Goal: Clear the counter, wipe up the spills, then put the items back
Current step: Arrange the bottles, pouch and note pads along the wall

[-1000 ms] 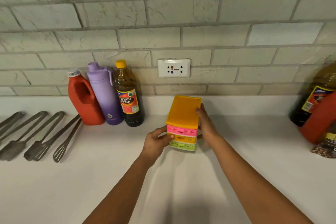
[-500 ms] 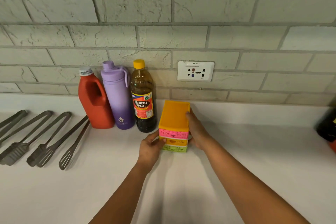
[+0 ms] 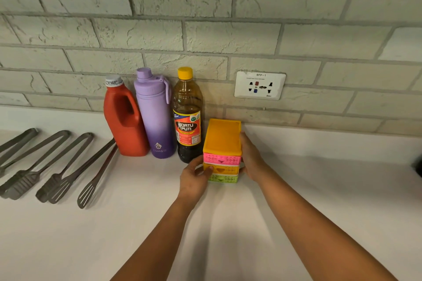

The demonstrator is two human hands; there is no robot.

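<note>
Both hands on the little drawer box [image 3: 222, 141]: left hand [image 3: 194, 178] pinching its front left corner, right hand [image 3: 251, 157] curled round its right side. It stands on the white table [image 3: 319, 189], just beside the vinegar bottle [image 3: 187, 116] by the wall.
</note>
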